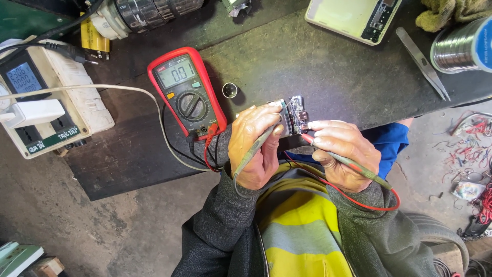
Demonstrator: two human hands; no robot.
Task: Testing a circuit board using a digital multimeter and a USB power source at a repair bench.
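We have both probe tips on the small circuit board at the bench edge; the meter is on and showing a reading, so probing looks underway. Left hand grips the board and black probe; right hand pinches the red probe, wrists low over our lap.

Probably an electronics repair workshop: multimeter, solder spool, wire scraps

Red multimeter's grey screen; white power box's blue screen at left.
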